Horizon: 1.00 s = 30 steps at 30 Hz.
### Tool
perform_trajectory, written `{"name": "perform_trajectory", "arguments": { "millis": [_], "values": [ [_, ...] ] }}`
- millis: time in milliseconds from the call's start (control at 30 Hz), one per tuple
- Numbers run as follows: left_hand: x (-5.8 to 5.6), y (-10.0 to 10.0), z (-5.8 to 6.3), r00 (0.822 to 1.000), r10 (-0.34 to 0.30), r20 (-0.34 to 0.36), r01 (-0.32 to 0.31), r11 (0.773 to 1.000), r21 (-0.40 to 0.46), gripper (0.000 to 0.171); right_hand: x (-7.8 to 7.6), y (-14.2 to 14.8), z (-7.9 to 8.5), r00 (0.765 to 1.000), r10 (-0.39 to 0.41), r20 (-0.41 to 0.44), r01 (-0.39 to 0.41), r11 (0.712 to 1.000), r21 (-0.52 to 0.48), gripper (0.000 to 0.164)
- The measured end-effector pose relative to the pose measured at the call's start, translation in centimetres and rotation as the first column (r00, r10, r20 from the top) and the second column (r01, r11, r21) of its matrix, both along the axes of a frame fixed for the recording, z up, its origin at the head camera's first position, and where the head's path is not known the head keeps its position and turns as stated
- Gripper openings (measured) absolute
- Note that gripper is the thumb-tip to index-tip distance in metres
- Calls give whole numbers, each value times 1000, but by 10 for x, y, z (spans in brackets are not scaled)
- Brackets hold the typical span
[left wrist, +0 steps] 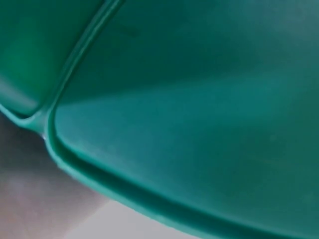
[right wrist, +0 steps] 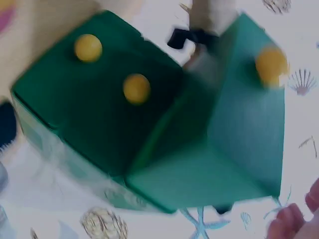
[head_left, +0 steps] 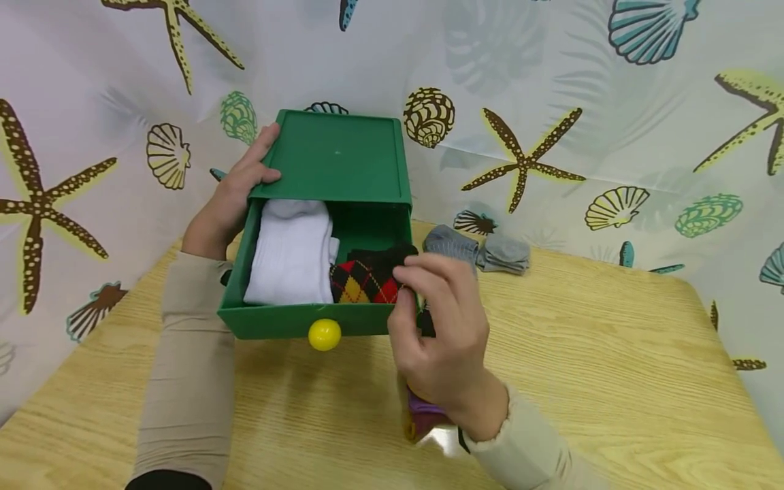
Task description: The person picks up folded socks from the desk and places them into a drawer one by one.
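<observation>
A green drawer chest (head_left: 337,156) stands on the table, its top drawer (head_left: 275,323) with a yellow knob (head_left: 324,335) pulled out. Folded white socks (head_left: 290,255) fill the drawer's left side. At its right lie black socks with a red and yellow argyle pattern (head_left: 367,279). My left hand (head_left: 235,187) rests against the chest's left side, thumb and forefinger at the top edge. Over the drawer's front right corner is my right hand (head_left: 444,327), fingers bent loosely beside the argyle socks; I see nothing held. Its fingertips (right wrist: 289,221) show at the right wrist view's lower right.
Two grey sock bundles, one darker (head_left: 452,245) and one lighter (head_left: 505,255), lie behind the chest's right side. Purple and mustard socks (head_left: 422,418) are partly hidden under my right wrist. A curtain (head_left: 367,54) printed with shells and starfish hangs around the wooden table (head_left: 600,354).
</observation>
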<state>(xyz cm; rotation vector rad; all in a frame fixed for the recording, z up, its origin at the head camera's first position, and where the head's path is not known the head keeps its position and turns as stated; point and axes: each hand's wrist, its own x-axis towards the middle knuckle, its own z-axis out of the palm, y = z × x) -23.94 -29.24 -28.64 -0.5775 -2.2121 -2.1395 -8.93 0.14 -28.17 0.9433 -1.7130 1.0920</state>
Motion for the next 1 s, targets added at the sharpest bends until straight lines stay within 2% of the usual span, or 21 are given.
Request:
{"name": "perform_trajectory", "arguments": {
  "millis": [67, 100, 133, 167, 200, 233, 300, 333, 367, 400, 467, 500, 600, 733, 800, 833, 900, 1000],
  "values": [
    [0, 0, 0, 1000, 3, -2, -3, 1000, -5, 75, 9, -2, -11, 999, 33, -29, -34, 998, -54, 16],
    [0, 0, 0, 1000, 3, -1, -3, 1000, -1, 75, 14, -3, -16, 997, 81, 15, -80, 995, -63, 15],
    [0, 0, 0, 1000, 5, 3, -5, 1000, 1, 75, 19, -4, -21, 986, 139, 96, -133, 989, -69, 15],
    [0, -1, 0, 1000, 6, 7, -6, 1000, 4, 74, 23, -6, -26, 959, 206, 196, -193, 978, -84, 16],
    [0, -1, -1, 1000, 10, 10, -10, 1000, 3, 74, 27, -7, -31, 909, 268, 320, -246, 963, -108, 16],
    [0, -1, -1, 1000, 13, 14, -13, 1000, 1, 74, 30, -9, -36, 842, 316, 437, -285, 949, -136, 17],
    [0, -1, -1, 1000, 14, 16, -14, 1000, 2, 74, 37, -14, -43, 676, 378, 633, -320, 924, -209, 21],
    [0, -1, -1, 1000, 14, 16, -14, 1000, 2, 74, 40, -16, -46, 596, 402, 695, -324, 912, -250, 23],
    [0, 0, -1, 1000, 13, 14, -13, 1000, 3, 74, 42, -19, -48, 528, 431, 732, -323, 899, -296, 26],
    [0, 0, 0, 1000, 12, 10, -12, 1000, 3, 74, 43, -22, -50, 479, 450, 754, -318, 889, -329, 28],
    [0, 1, 0, 1000, 7, 4, -7, 1000, 10, 74, 45, -27, -52, 429, 485, 762, -306, 872, -382, 30],
    [0, 2, 1, 1000, 4, 2, -4, 1000, 12, 74, 45, -30, -53, 416, 500, 759, -296, 864, -407, 30],
    [1, 2, 0, 1000, 5, 6, -5, 1000, 9, 73, 46, -38, -55, 405, 538, 739, -251, 843, -476, 27],
    [0, 2, -1, 1000, 12, 4, -12, 1000, 0, 72, 48, -50, -58, 413, 553, 724, -184, 829, -529, 28],
    [0, 1, -1, 1000, 17, 1, -17, 1000, -1, 72, 49, -58, -59, 430, 544, 721, -158, 831, -533, 32],
    [0, 1, -1, 1000, 19, -1, -19, 1000, -2, 72, 49, -62, -60, 448, 532, 718, -147, 836, -528, 35],
    [1, 0, -1, 1000, 19, -3, -19, 1000, -1, 72, 49, -70, -63, 500, 494, 711, -125, 854, -505, 40],
    [-1, 1, -2, 1000, 14, 2, -14, 1000, 1, 72, 46, -80, -68, 599, 411, 687, -85, 886, -456, 44]
  ]
}}
